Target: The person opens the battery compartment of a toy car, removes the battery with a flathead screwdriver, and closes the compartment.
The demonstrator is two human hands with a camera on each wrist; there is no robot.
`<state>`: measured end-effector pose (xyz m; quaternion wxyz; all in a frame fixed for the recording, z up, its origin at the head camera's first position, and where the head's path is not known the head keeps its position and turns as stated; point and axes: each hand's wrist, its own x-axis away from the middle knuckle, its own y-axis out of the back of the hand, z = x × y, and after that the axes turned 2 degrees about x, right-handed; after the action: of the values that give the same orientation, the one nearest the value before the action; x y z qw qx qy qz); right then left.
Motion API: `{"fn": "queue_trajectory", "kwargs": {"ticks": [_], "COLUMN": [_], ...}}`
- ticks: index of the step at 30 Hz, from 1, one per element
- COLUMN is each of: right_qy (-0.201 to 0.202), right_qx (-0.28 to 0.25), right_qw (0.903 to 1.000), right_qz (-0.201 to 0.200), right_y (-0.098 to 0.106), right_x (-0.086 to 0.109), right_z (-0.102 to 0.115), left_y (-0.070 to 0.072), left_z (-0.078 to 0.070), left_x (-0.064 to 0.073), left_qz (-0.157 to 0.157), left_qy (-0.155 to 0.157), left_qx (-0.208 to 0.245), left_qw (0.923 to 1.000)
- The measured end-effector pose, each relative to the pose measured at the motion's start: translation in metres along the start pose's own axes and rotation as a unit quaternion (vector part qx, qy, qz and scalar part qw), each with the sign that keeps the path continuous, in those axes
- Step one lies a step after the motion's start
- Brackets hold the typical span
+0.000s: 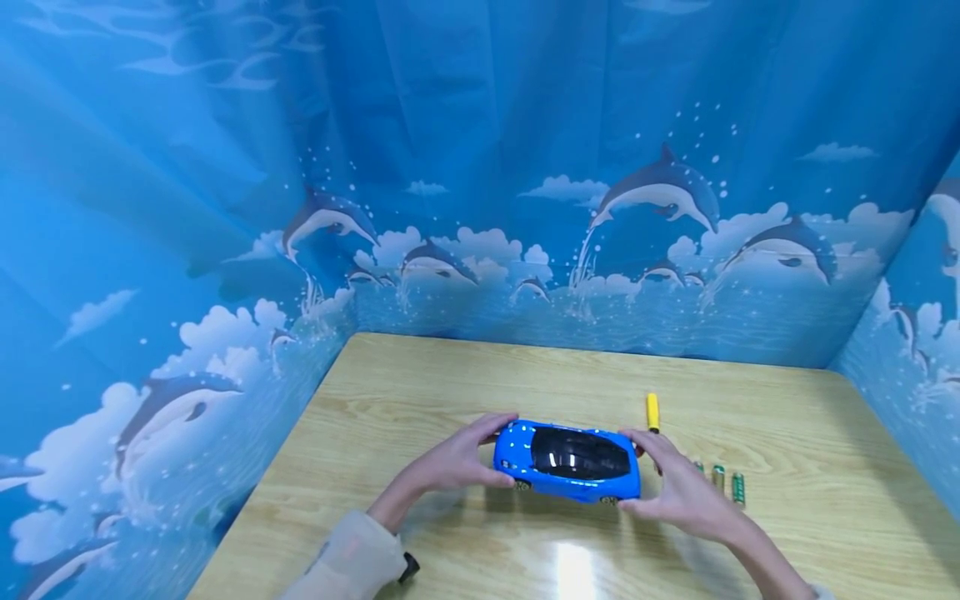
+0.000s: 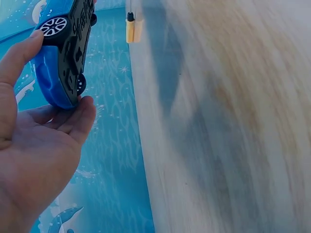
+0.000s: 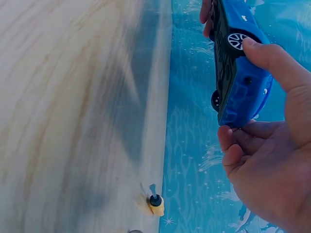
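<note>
A blue toy car with a black roof and windows is held above the wooden table by both hands. My left hand grips the car's left end, thumb near a wheel on the close side and fingers on the far side. At the other end, my right hand holds it in the same way, its thumb beside a wheel in the right wrist view. The car's black underside shows in the left wrist view, though too steeply to make out details.
Behind my right hand lies a screwdriver with a yellow handle; its metal tip shows in the right wrist view. Green batteries lie on the table to the right, partly hidden by that hand. A blue dolphin-print curtain surrounds the table.
</note>
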<state>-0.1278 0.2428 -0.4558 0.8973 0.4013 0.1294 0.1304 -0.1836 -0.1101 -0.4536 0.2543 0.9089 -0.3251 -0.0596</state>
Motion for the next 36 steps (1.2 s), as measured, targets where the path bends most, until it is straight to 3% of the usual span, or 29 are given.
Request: {"fn": "queue_trajectory", "kwargs": {"ticks": [5,15,24,36], "right_qy": [0.004,-0.014,-0.012,-0.015], "right_qx": [0.002,0.024,0.077,0.085], "right_qw": [1.0,0.9993,0.9968,0.9959], "right_qz": [0.001,0.026,0.022,0.024], "right_y": [-0.005,-0.015,-0.021,-0.029], "right_x": [0.001,0.002,0.003,0.003], "right_z": [-0.004,-0.014,-0.017,-0.021], "left_y": [-0.004,-0.013,-0.023,-0.029], "left_z": [0.004,0.011,0.008,0.011], "left_x": [-0.002,-0.005,-0.008,-0.01], "left_qz": [0.003,0.015,0.019,0.021], "left_qy": [0.008,0.025,0.041,0.059], "left_qx": [-0.033,-0.058,-0.141,-0.164], "left_qw": [0.9994,0.9979,0.989,0.9844]}}
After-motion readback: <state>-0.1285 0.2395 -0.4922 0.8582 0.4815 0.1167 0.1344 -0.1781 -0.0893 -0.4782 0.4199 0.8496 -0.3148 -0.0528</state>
